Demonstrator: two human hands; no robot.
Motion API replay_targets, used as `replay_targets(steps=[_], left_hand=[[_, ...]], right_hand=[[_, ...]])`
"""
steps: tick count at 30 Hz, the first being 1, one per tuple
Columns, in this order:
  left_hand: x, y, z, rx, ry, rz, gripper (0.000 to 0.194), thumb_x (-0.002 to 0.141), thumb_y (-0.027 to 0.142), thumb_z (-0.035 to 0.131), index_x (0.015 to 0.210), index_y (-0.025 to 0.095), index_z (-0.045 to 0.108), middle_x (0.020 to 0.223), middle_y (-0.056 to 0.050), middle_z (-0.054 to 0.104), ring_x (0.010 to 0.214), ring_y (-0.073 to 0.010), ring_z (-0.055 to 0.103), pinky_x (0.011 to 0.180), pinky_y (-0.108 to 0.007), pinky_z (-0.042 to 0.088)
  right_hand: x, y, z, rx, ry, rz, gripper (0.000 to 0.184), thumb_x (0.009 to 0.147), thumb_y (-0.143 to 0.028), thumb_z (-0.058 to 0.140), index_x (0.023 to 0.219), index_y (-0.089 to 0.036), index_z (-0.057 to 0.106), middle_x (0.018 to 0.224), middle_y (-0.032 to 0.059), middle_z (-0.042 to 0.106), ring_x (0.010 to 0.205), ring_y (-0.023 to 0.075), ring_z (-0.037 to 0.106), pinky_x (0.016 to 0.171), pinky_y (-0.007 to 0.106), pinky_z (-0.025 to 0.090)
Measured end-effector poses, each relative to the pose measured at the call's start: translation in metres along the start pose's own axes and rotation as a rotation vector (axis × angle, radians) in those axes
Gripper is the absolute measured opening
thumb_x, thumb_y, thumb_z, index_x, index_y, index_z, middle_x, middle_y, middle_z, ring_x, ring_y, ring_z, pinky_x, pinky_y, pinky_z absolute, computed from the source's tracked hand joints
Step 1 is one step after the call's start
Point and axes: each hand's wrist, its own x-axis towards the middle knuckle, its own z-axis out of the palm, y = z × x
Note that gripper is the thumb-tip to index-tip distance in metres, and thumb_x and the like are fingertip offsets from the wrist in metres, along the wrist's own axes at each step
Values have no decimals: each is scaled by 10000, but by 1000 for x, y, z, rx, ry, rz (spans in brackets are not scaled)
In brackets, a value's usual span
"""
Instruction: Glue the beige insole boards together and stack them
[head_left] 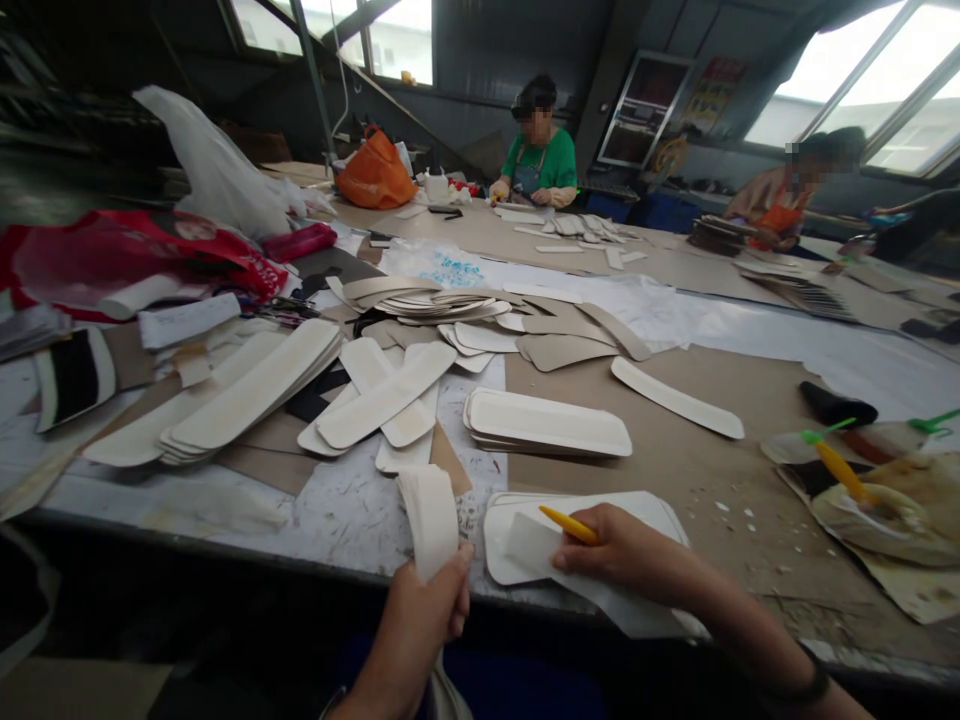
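Observation:
My left hand [420,625] is closed on a long white strip [431,520] that stands up over the table's front edge. My right hand [626,555] is closed on a yellow-handled tool [570,524], its tip resting on a white curved piece [525,545] on top of a small stack at the front edge. Just beyond lies another stack of white padded pieces [547,420].
Heaps of white and beige cut pieces [255,390] cover the long table [720,470]. At the right stand a glue tray with a yellow brush [840,470] and green sticks. Red bags [112,255] and a white plastic bag lie at left. Two other people work at the far end.

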Motion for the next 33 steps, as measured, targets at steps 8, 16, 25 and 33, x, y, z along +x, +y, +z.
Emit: replay_targets(steps=[8,16,25,33], left_hand=[[6,10,6,68,-138,-25,359,677,427,510,445,153,511,376,0,477,363,-96,432,411,-216,301],[12,18,10,85,-171,-48,283,629,396,530,488,151,516,395,10,491,373,-95,444,406,-215,315],[20,20,12,111,-172,-68,345,610,455,584,482,144,505,396,18,472,340,-82,430,353,-196,272],[26,15,15,241,-171,-40,359,630,441,551,421,165,457,333,15,430,287,-79,375,338,-204,248]], right_hand=[[39,-25,-18,-332,-317,34,280,667,-321,625,511,-176,444,490,-65,372,481,78,330,439,216,230],[52,-34,-16,-522,-313,-7,166,684,-298,627,594,-162,591,501,-40,437,495,98,392,459,220,259],[52,-33,-12,-600,-302,-25,216,697,-326,622,778,-146,710,635,43,643,532,126,478,465,224,285],[35,-23,-16,-597,-209,-14,254,639,-372,686,779,-161,710,703,74,684,595,176,560,459,240,259]])
